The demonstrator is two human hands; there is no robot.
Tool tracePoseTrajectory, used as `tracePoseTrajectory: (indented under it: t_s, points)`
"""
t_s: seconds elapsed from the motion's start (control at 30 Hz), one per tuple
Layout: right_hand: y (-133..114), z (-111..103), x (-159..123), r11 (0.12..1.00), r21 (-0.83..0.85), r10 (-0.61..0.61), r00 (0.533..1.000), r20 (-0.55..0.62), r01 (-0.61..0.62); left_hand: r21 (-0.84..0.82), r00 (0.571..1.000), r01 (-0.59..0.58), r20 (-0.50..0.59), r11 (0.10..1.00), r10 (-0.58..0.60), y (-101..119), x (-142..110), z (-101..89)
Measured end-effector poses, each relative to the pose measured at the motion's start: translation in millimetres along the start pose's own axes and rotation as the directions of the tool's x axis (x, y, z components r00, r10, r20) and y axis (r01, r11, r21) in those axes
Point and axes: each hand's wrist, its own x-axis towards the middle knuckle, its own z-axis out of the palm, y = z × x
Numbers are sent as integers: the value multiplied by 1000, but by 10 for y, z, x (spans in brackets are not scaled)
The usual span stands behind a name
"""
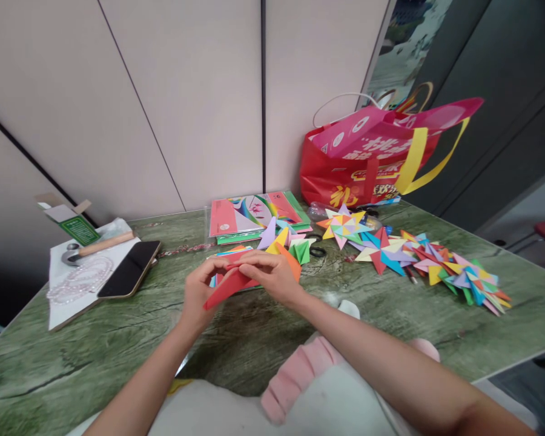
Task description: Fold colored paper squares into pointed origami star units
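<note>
Above the green marbled table (pixel 131 339), a folded piece of red paper (pixel 227 287) is pinched between both hands. My left hand (pixel 202 284) grips its left side, fingers curled over the top edge. From the right, my right hand (pixel 270 272) presses on the upper edge with thumb and fingers together. Just behind the hands lie folded paper pieces, among them a green one (pixel 300 249) and a lilac one (pixel 267 235). An orange piece (pixel 292 261) shows beside my right hand, partly covered. A stack of coloured sheets (pixel 214 280) is mostly hidden behind the hands.
Packs of coloured paper (pixel 254 215) lie near the wall. Paper stars (pixel 345 225) spread to the right, before a red bag (pixel 358 169). Black-handled scissors (pixel 318 250) rest behind the hands. At left are a phone (pixel 129 269), a hammer (pixel 104 243), clear beads (pixel 84 280) and a green box (pixel 79 229).
</note>
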Motion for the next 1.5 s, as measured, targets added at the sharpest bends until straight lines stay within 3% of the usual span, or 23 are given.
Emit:
tracePoseTrajectory:
  t_s: [0.27,0.57,0.93,1.2,1.4,1.5]
  points:
    - [4,-9,6,999,24,30,999,-23,-29,36,995,-77,-60,996,80,-11,4,-10]
    - [13,-20,5,999,8,43,999,-26,-43,139,991,-131,9,982,131,17,24,-24]
    - [25,-5,0,997,-1,76,996,-42,-76,23,994,-77,82,997,75,13,3,-1]
    - [32,2,-2,992,65,109,994,-3,-108,14,1000,4,30,1000,-4,21,34,2]
    - [60,-12,24,991,16,130,976,-177,-129,-63,997,66,-44,996,-68,-62,25,-1]
    - [71,-27,30,992,-46,108,971,-215,-120,-87,999,27,-22,996,-29,-82,19,-12]
